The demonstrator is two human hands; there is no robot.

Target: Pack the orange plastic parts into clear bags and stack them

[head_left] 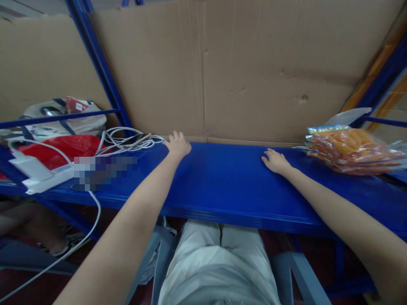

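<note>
My left hand (pixel 178 145) is at the back of the blue shelf top (pixel 222 182), fingers apart and holding nothing. Its fingertips are close to the end of a loose coil of white cable (pixel 127 142). On the right part of the same surface rests my right hand (pixel 276 162), palm down with the fingers spread, also without anything in it. Further right of that hand lies a stack of clear plastic packets with orange contents (pixel 352 148).
A white power strip (pixel 51 178), a red plastic bag (pixel 63 148) and a light cloth bag (pixel 66 123) are at the left. Cardboard (pixel 248 67) stands behind the shelf between blue posts. Another person's leg (pixel 41 220) shows at lower left.
</note>
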